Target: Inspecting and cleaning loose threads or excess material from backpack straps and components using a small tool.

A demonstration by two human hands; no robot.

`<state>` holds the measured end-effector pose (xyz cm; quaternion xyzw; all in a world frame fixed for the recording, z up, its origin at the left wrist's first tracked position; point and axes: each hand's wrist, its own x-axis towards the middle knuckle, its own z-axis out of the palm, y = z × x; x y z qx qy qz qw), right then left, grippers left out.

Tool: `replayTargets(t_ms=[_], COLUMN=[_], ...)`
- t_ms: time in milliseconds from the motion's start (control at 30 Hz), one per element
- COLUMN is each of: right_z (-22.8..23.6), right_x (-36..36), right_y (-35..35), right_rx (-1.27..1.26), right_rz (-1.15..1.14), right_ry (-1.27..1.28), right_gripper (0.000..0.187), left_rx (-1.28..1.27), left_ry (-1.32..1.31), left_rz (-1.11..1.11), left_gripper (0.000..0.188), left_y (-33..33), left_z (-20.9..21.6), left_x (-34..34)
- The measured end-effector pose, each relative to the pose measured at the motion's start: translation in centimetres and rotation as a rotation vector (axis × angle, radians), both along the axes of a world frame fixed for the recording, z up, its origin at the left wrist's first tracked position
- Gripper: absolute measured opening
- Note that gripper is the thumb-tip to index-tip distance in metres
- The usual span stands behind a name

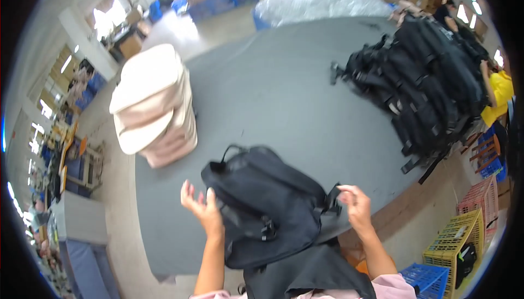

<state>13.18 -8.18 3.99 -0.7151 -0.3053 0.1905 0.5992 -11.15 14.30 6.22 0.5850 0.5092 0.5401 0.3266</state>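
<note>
A black backpack (pixel 273 190) lies on the grey table in front of me, its carry loop at the far left end and a small buckle on its near side. Just left of the pack is my left hand (pixel 204 211), open, fingers apart and pointing up, with nothing in it. At the pack's right side, my right hand (pixel 356 205) pinches a short black strap (pixel 332 199) between thumb and fingers. More black cloth (pixel 305 274) hangs between my forearms at the table's near edge; I cannot tell whether it belongs to the pack.
A stack of pale pink backpacks (pixel 155 105) stands at the table's left. Many black backpacks (pixel 423 75) are heaped on the right of the grey table (pixel 262 91). Yellow (pixel 456 244) and blue crates (pixel 426 280) sit on the floor at right. A person in yellow (pixel 498 94) is beyond the heap.
</note>
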Motion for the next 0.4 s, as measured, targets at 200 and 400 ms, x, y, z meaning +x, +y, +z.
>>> replayTargets(t_ms=[200,400], right_z=[-7.9,5.3], right_x=[3.9,3.5], right_y=[6.0,6.5], right_rx=[-0.663,-0.284], right_rz=[0.542,0.75], right_ry=[-0.118,-0.014], right_gripper=[0.041,0.049], left_rx=[-0.599,-0.644], left_ry=[-0.276,-0.606], left_rz=[-0.511,-0.465], left_gripper=[0.077,0.063], left_y=[-2.6,0.6], left_z=[0.2,5.0], left_x=[0.5,-4.6])
